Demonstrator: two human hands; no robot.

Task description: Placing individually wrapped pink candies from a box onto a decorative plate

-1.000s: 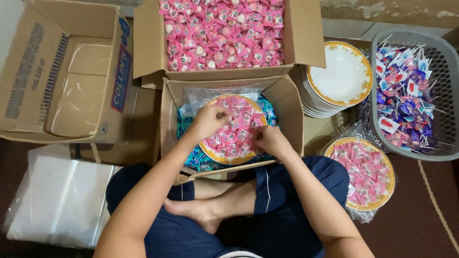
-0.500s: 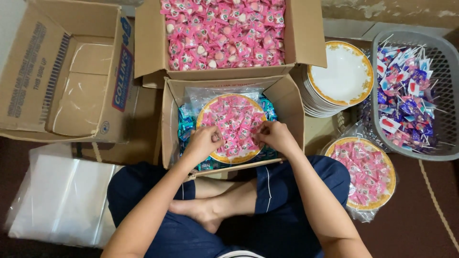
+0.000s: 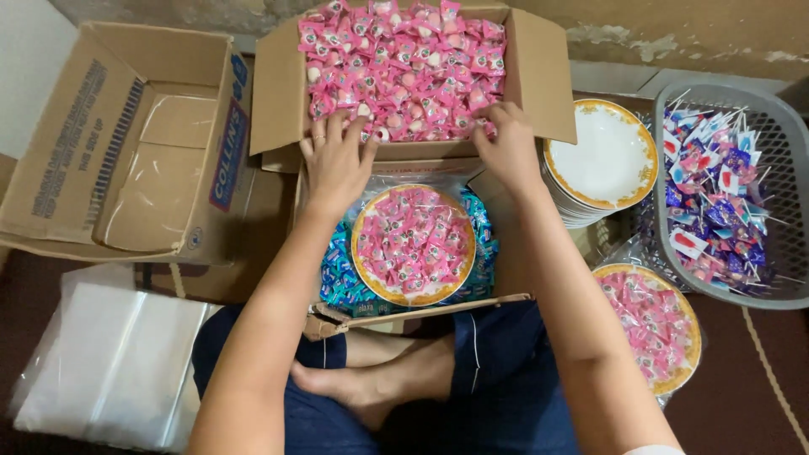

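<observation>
My left hand (image 3: 335,160) and my right hand (image 3: 508,143) both reach into the near edge of a big cardboard box (image 3: 539,76) heaped with pink wrapped candies (image 3: 396,63). The fingers are spread among the candies; whether any are gripped is hidden. Below the hands, a smaller cardboard box (image 3: 421,310) holds a gold-rimmed plate (image 3: 413,244) piled with pink candies, sitting on blue wrapped candies (image 3: 341,278).
An empty cardboard box (image 3: 126,143) lies at the left, clear plastic bags (image 3: 109,362) below it. A stack of white gold-rimmed plates (image 3: 600,160), a grey basket of small flag picks (image 3: 725,185) and a bagged candy plate (image 3: 653,324) sit at the right.
Both hands have left the candy plate in the small box and moved up to the big box of pink candies.
</observation>
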